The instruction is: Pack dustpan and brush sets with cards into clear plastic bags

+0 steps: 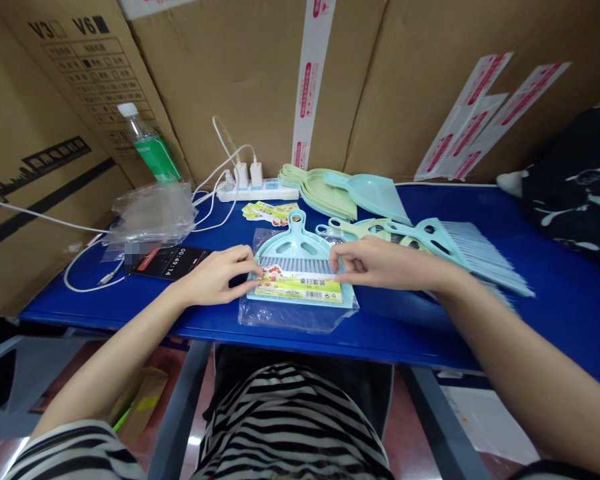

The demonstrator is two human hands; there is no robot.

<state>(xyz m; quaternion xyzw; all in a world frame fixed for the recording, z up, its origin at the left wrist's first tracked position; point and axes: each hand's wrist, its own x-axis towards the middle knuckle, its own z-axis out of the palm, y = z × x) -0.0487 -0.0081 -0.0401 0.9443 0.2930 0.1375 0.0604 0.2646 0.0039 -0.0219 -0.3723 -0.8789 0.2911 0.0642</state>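
Note:
A light-blue dustpan (298,245) lies flat in front of me, its handle pointing away. A hand brush with grey bristles (300,265) rests in it. Across the front lies a yellow and white label card (300,289). A clear plastic bag (300,320) shows around the dustpan; I cannot tell whether the card is inside it. My left hand (225,273) pinches at the card's left end, thumb and forefinger against the dustpan's edge. Opposite, my right hand (367,262) has its fingers curled, thumb and forefinger at the card's upper right corner.
Behind stand stacked green dustpans (325,190) and a blue dustpan (375,193). Several brushes (485,257) lie right. More label cards (270,213) sit near a power strip (275,191). Left are a phone (173,262), plastic bags (153,213) and a bottle (153,153). Cardboard (250,80) walls the back.

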